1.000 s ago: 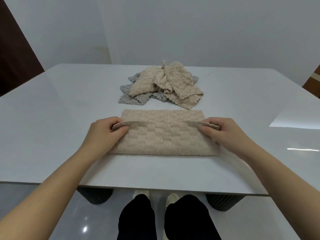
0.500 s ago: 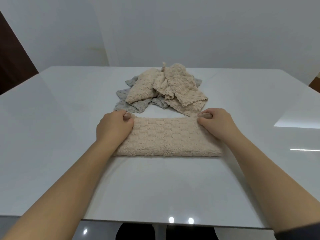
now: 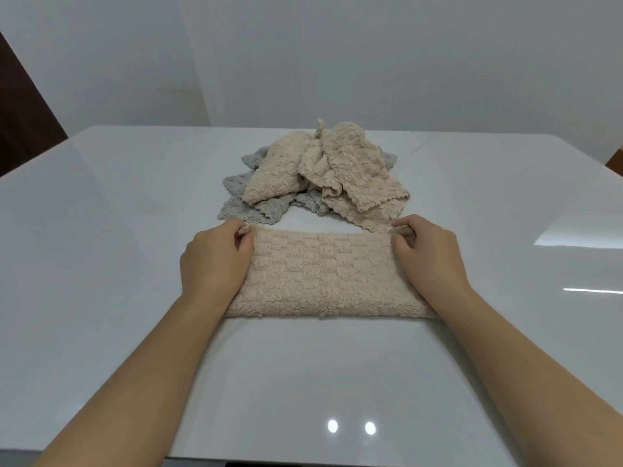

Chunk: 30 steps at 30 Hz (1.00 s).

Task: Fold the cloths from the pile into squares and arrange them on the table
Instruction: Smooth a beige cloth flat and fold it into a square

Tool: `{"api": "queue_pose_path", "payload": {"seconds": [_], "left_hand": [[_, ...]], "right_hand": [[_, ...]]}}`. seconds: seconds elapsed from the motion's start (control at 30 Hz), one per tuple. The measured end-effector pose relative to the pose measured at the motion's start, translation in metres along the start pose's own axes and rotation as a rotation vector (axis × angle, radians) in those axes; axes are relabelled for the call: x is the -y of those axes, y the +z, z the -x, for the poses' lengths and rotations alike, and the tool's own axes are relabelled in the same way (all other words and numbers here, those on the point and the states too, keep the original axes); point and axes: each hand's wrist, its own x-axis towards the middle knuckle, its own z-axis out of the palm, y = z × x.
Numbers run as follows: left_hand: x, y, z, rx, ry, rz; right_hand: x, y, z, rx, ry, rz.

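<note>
a fluffy beige cloth (image 3: 323, 274), folded into a long band with a waffle weave, lay flat mid-table (image 3: 101, 230). the left hand (image 3: 215, 261) and right hand (image 3: 428, 257) pinched its far corners. the beige-and-grey pile (image 3: 317, 173) sat just behind.

Bright, soft light; ceiling-lamp glare on glossy table (image 3: 101, 298); wide-angle edge distortion.

1. Head camera, up high, looks forward and down over the white table (image 3: 101, 264) to the far wall (image 3: 404, 62).
2. Close in: left forearm (image 3: 151, 375) and right forearm (image 3: 512, 365) enter from the bottom edge.
</note>
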Motion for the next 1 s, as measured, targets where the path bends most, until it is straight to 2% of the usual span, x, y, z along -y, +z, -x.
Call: {"api": "queue_pose_path", "payload": {"seconds": [0.17,0.3,0.47,0.53,0.6,0.67,0.73,0.8,1.0], "left_hand": [[-0.004,0.000,0.002,0.016,-0.018,-0.103],[-0.006,-0.003,0.004,0.042,-0.033,-0.093],[0.000,-0.003,0.004,0.050,0.004,-0.146],[-0.001,-0.007,0.003,-0.010,0.108,-0.154],[-0.012,-0.011,0.007,-0.060,0.313,-0.058],[-0.028,-0.011,0.016,0.112,0.465,0.038],[-0.036,-0.005,0.024,0.410,0.471,-0.014],[-0.029,0.002,0.024,0.584,0.424,-0.144],[-0.015,0.002,0.024,0.561,0.341,-0.191]], "right_hand": [[0.000,0.004,-0.001,-0.032,-0.031,0.140],[0.001,0.002,0.000,-0.040,0.017,0.312],[-0.003,0.002,-0.002,-0.041,0.006,0.350],[-0.003,0.005,-0.003,-0.039,-0.025,0.377],[-0.003,0.006,-0.003,-0.038,-0.034,0.404],[-0.003,0.006,-0.004,-0.032,-0.032,0.422],[-0.002,0.006,-0.004,-0.024,-0.027,0.421],[-0.002,0.006,-0.004,-0.023,-0.027,0.407],[-0.004,0.005,-0.004,0.025,-0.021,0.418]]}}
